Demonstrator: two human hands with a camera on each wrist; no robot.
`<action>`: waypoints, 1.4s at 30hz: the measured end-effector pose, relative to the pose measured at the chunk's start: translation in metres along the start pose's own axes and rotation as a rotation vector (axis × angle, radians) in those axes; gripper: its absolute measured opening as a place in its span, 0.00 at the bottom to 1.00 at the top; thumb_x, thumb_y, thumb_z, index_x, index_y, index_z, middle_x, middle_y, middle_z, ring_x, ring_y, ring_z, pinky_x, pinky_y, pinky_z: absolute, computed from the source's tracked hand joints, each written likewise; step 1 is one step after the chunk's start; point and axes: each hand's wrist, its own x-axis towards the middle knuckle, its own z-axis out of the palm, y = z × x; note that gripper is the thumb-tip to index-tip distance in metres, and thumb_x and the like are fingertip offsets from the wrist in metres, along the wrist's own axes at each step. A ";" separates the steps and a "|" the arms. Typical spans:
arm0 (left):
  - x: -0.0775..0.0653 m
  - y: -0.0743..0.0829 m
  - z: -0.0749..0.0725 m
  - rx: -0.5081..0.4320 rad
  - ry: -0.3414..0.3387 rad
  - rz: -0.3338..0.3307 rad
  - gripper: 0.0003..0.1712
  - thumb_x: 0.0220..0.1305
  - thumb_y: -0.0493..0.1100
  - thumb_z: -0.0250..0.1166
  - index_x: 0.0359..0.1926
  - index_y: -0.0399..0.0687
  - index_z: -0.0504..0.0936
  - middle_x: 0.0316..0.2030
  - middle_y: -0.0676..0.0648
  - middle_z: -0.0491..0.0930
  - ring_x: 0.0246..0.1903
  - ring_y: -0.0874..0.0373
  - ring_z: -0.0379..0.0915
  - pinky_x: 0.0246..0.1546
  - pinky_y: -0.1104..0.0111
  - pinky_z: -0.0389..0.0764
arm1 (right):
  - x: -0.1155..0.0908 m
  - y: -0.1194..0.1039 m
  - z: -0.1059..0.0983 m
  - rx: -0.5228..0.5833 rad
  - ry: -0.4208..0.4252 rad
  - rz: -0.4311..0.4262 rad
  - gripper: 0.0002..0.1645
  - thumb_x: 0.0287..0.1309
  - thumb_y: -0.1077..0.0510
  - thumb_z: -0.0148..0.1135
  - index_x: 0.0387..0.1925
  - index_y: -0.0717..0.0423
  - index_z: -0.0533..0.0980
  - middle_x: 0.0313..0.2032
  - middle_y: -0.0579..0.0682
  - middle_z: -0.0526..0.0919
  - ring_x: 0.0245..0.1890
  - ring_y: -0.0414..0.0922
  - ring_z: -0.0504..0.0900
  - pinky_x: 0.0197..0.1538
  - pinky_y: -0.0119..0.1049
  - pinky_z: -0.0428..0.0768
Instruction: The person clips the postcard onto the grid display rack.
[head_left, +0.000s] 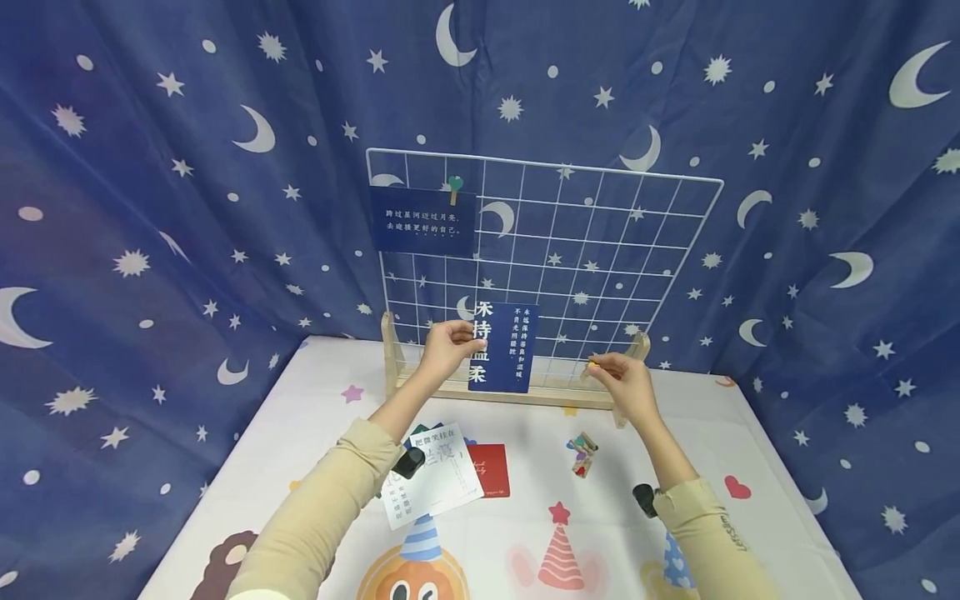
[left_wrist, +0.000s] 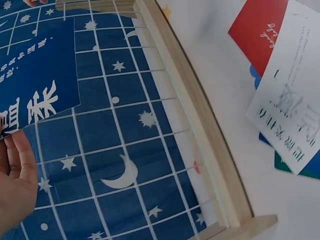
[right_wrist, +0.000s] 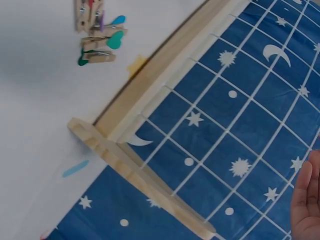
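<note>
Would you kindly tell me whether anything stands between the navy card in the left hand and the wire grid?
Nothing visible does. The left hand holds the navy lettered card by its edge in front of the white wire grid; the right hand is off to one side, out of that path.

Lower card (head_left: 517,350): navy blue, white characters. Upper card (head_left: 423,237): navy, white characters; its clip (head_left: 455,183) bears a green heart. Grid panel (head_left: 544,163): white. Stand (left_wrist: 192,105): pale, natural wood grain. Loose cards: one white (head_left: 446,479) with grey lettering, one red (head_left: 492,471) with pale script. Clothespins (right_wrist: 97,41): wood-toned, with green, blue and purple accents. Backdrop (head_left: 187,108): blue, printed with white moons, stars and dots. Tablecloth (head_left: 540,483): white, multicoloured cartoon prints. Left sleeve (head_left: 322,508): beige. Right sleeve (head_left: 697,521): beige, dark lettering.
</note>
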 end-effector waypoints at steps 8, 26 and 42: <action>0.006 0.015 -0.010 0.023 -0.021 0.021 0.18 0.54 0.32 0.68 0.46 0.26 0.78 0.40 0.31 0.82 0.39 0.45 0.81 0.40 0.69 0.83 | 0.007 -0.016 -0.001 -0.004 0.032 -0.030 0.12 0.57 0.65 0.62 0.41 0.70 0.79 0.40 0.65 0.84 0.41 0.57 0.84 0.42 0.16 0.78; 0.025 0.041 -0.008 -0.015 0.006 -0.010 0.20 0.55 0.34 0.68 0.48 0.28 0.78 0.42 0.31 0.82 0.43 0.44 0.80 0.43 0.67 0.83 | 0.033 -0.046 -0.017 -0.057 -0.029 -0.099 0.12 0.59 0.63 0.60 0.41 0.70 0.78 0.39 0.65 0.84 0.39 0.59 0.84 0.38 0.11 0.72; 0.037 0.053 -0.006 -0.043 0.022 -0.002 0.22 0.55 0.34 0.68 0.50 0.28 0.76 0.44 0.31 0.81 0.44 0.43 0.79 0.41 0.68 0.83 | 0.049 -0.066 -0.025 -0.091 -0.018 -0.105 0.13 0.60 0.60 0.60 0.42 0.67 0.79 0.40 0.64 0.85 0.39 0.57 0.84 0.40 0.23 0.80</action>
